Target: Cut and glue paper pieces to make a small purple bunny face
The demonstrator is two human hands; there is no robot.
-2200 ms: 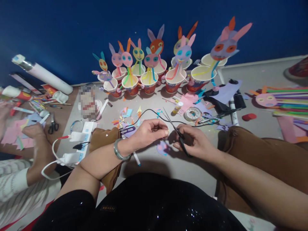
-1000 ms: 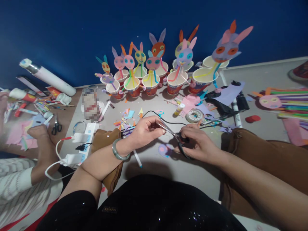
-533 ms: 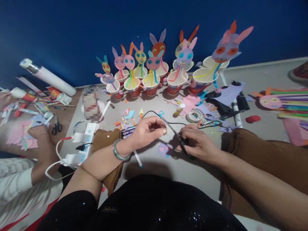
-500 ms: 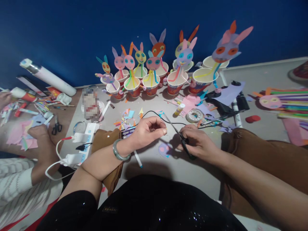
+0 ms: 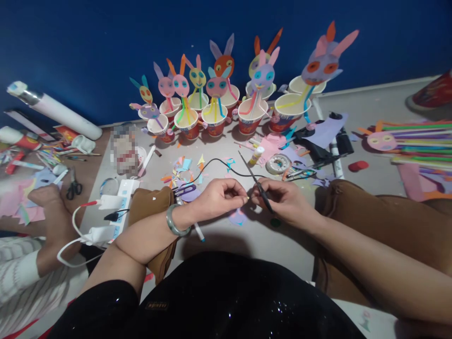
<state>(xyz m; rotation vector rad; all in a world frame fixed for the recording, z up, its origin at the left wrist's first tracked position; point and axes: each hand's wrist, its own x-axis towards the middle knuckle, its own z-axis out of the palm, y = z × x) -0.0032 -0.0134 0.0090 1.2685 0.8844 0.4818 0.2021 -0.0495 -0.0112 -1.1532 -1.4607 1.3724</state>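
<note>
- Dim up at twelve o'clock: the blue wall (image 5: 176, 21) swallows light, while we get a paler tabletop (image 5: 381, 106).
- Soft shadow towards six, with glints on the black top (image 5: 229, 294).
- Around nine, pixelation!
- Past two, we catch a red cup (image 5: 434, 94) stretched and soft.

Wall (image 5: 106, 52): blue, behind the table (image 5: 374, 106)
Power strip (image 5: 126, 189): white, plugs (image 5: 110, 201) inserted
Tube (image 5: 70, 115): white, lying far left
Sleeve (image 5: 26, 273): another person's, striped

- Cups (image 5: 214, 127): along rear of surface (image 5: 222, 149), before wall (image 5: 70, 47).
- Scissors (image 5: 262, 190): in right hand (image 5: 287, 200).
- Tape roll (image 5: 270, 164): behind right hand.
- Paper scraps (image 5: 186, 165): behind, leftward of left hand (image 5: 221, 197).
- Power strip (image 5: 124, 200): left of left hand.
- Straws (image 5: 423, 133): far right.
</note>
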